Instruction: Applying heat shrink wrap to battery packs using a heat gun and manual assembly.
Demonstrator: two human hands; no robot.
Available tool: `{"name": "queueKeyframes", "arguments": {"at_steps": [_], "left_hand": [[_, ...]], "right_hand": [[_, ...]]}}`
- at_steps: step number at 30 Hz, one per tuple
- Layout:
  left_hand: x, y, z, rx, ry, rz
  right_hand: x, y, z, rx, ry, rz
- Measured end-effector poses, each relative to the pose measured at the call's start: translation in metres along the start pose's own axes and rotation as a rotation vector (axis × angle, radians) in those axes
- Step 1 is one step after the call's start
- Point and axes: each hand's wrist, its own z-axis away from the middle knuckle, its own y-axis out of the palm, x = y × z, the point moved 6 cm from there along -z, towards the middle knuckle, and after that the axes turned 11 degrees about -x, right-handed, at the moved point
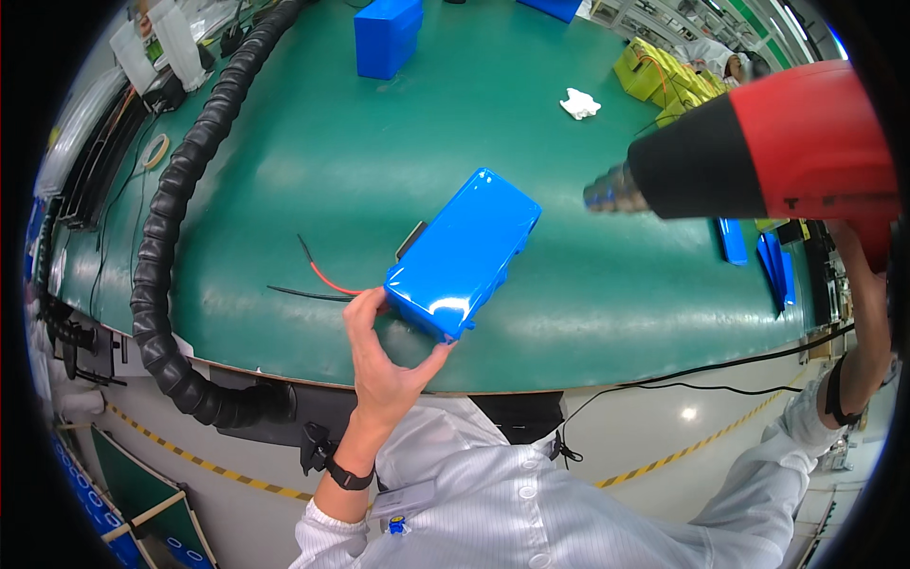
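A blue, shiny film-wrapped battery pack lies tilted across the green table in front of me. My left hand pinches its near end between thumb and fingers. Beside its left end run a red wire and a black wire. The film looks wrinkled along the pack's right side. My right hand, mostly hidden, grips a red and black heat gun raised at the right. Its metal nozzle points left toward the pack, apart from it.
A thick black corrugated hose curves along the left. Another blue pack stands at the back. White crumpled material and yellow-green packs sit back right, blue film pieces at right. A black cable crosses by the front edge.
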Motion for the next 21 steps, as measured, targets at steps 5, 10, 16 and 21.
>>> {"name": "queueKeyframes", "arguments": {"at_steps": [5, 10, 16, 21], "left_hand": [[-0.002, 0.0, -0.001, 0.007, -0.004, -0.026], [-0.002, 0.001, 0.0, 0.004, 0.001, -0.018], [-0.002, 0.0, 0.001, 0.001, -0.003, -0.018], [-0.002, 0.0, 0.001, 0.0, -0.007, -0.017]], "right_hand": [[0.008, 0.005, -0.003, -0.021, 0.007, 0.092], [-0.003, 0.005, 0.0, -0.064, -0.117, -0.033], [-0.004, 0.005, -0.003, -0.037, -0.13, -0.042], [-0.005, 0.005, -0.004, -0.043, -0.139, 0.088]]}}
